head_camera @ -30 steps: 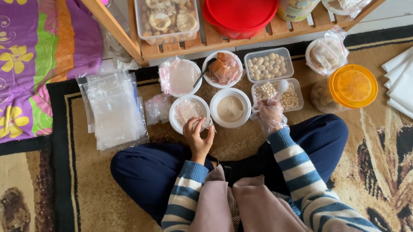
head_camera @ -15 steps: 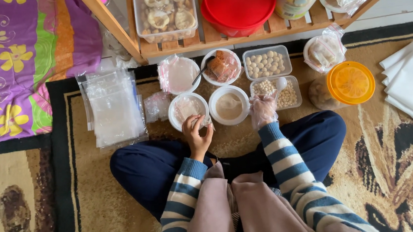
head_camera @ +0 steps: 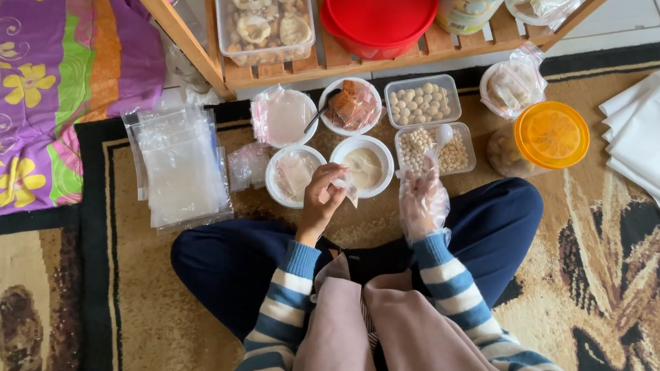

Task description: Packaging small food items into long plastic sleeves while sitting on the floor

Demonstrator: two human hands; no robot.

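Hands worked low over the rug, in front of crossed legs. The left hand (head_camera: 321, 195), bare, pinched a small clear packet (head_camera: 346, 188) between thumb and fingertips, fingers closed narrow on it. That packet hung just at the near rim of the white bowl of beige powder (head_camera: 364, 167), its long axis running roughly downward toward the person. The right hand (head_camera: 423, 195), loosely sheathed in a clear plastic glove, held nothing that I could see; its fingers lay slack and half-curled, pointing away toward the tub of pale round nuts (head_camera: 435, 150) just beyond. The left was the nearer to the powder, wrist bent inward, forearm angled up from the knee.
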